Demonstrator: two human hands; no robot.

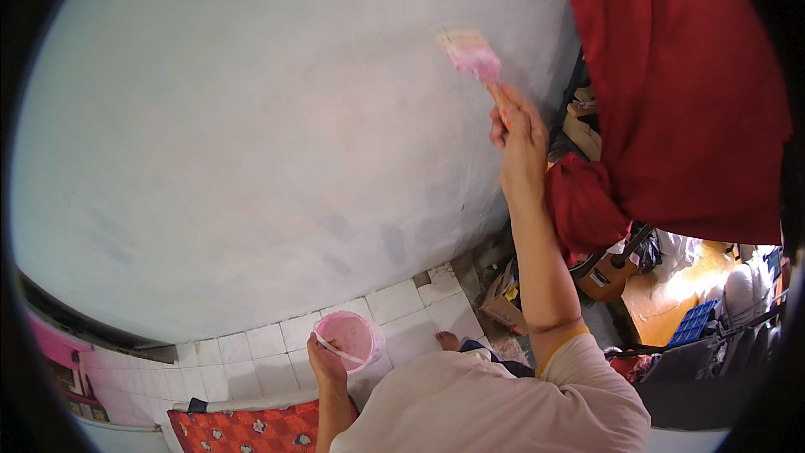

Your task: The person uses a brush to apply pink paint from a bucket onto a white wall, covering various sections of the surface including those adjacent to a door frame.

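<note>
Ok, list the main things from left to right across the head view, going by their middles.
Red patterned cloth, pink bucket, paintbrush, right hand, guitar, blue crate.

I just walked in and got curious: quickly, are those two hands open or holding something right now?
Left hand: closed, holding the pink bucket at its left side.
Right hand: closed around the handle of the paintbrush.
</note>
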